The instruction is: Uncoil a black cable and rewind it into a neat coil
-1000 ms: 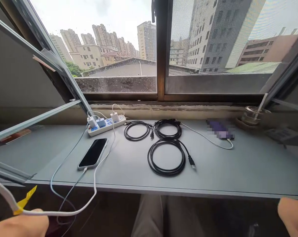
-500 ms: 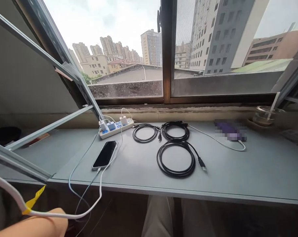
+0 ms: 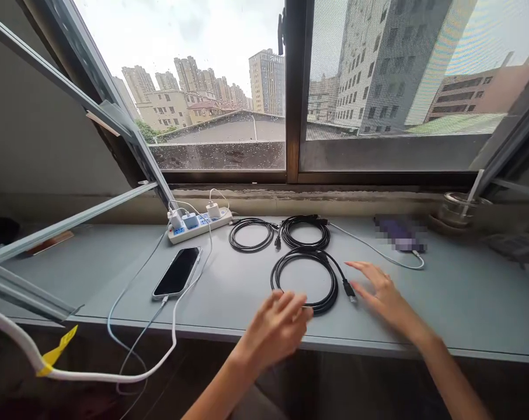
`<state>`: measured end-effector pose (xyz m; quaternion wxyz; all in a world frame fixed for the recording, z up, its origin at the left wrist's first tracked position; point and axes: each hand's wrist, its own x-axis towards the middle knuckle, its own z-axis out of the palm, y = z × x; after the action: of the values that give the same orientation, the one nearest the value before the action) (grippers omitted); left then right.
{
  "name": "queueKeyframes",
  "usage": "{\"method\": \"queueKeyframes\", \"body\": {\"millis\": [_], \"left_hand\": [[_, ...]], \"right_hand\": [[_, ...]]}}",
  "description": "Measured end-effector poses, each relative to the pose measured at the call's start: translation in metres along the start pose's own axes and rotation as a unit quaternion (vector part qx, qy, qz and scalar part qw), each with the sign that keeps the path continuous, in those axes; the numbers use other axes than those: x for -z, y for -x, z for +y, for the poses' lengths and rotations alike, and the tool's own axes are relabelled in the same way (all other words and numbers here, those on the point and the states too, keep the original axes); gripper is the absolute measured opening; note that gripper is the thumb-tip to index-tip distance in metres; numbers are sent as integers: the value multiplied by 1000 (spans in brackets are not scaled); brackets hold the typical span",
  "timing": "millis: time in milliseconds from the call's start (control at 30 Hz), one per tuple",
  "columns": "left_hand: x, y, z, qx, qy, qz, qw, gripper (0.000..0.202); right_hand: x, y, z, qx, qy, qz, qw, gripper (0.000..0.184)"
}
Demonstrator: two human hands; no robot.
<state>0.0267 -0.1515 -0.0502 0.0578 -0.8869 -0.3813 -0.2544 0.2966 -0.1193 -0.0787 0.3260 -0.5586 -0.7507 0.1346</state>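
Note:
Three black coiled cables lie on the grey window ledge (image 3: pixel 457 303). The largest coil (image 3: pixel 303 281) is nearest me, with a USB plug (image 3: pixel 348 289) sticking out to its right. My left hand (image 3: pixel 275 329) hovers over the coil's near edge, fingers stretched forward and holding nothing. My right hand (image 3: pixel 380 291) is just right of the plug, fingers spread and empty. Behind sit a middle coil (image 3: pixel 303 232) and a thinner coil (image 3: pixel 251 234).
A phone (image 3: pixel 177 272) lies face up at left, wired to a white power strip (image 3: pixel 198 224) with chargers. A thick white cord with a yellow tag (image 3: pixel 54 354) hangs at lower left. A purple device (image 3: pixel 398 235) with a white cable and a glass (image 3: pixel 459 209) sit at right.
Both hands have come up from below the ledge and reached forward to the large coil. The camera has shifted slightly.

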Motion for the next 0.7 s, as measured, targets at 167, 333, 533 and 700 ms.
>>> {"method": "queueKeyframes", "body": {"millis": [167,333,533,700], "left_hand": [[-25,-8,-9,62,50,-77,994,39],[-29,-4,-11,82,71,-63,992,23],[-36,-5,-13,18,1,-16,1000,19],[-37,-7,-10,-25,-34,27,999,21]], "right_hand": [[-30,18,20,-35,-22,-21,999,45],[-29,15,19,-57,-83,2,995,49],[-20,10,25,-57,-144,-16,988,42],[-12,9,16,-61,-187,-12,980,38]]}}
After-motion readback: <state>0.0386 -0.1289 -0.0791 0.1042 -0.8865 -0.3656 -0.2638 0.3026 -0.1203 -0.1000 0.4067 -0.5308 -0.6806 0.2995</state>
